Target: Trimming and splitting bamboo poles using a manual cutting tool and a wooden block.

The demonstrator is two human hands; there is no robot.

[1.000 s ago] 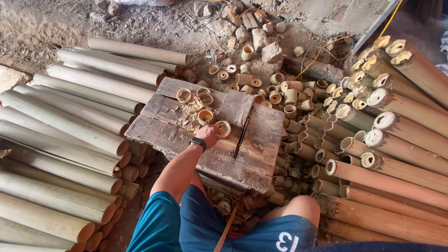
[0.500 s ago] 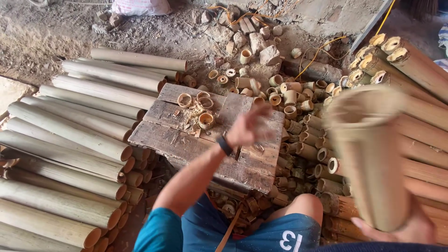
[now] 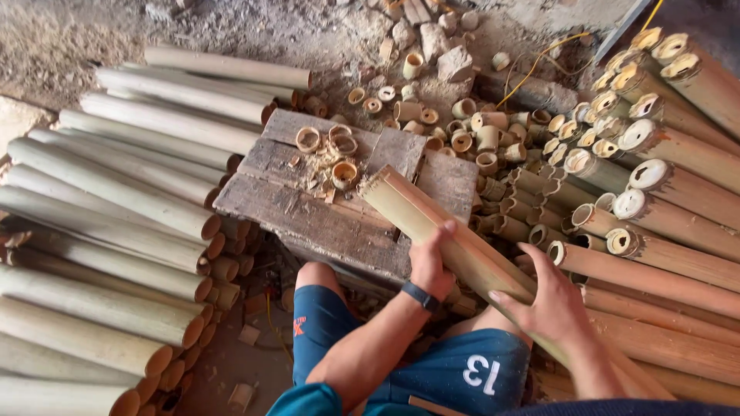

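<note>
A long tan bamboo pole [image 3: 408, 209] lies slanted across a worn wooden block [image 3: 308, 219], its cut end resting on the block's top. My left hand [image 3: 432, 262], with a dark wristband, grips the pole near the block's edge. My right hand [image 3: 549, 306] holds the same pole lower down, above my knee. Three short bamboo rings [image 3: 343, 173] and wood chips sit on the far part of the block.
Pale long bamboo poles [image 3: 131, 208] are stacked at the left, browner ones [image 3: 671, 208] at the right. Many short cut bamboo pieces [image 3: 478, 139] and stones [image 3: 455, 62] litter the ground beyond the block. My legs in blue shorts [image 3: 462, 370] are below.
My right hand brought a bamboo pole in from the right and laid it on the block. My left hand left the rings on the block and took hold of the pole.
</note>
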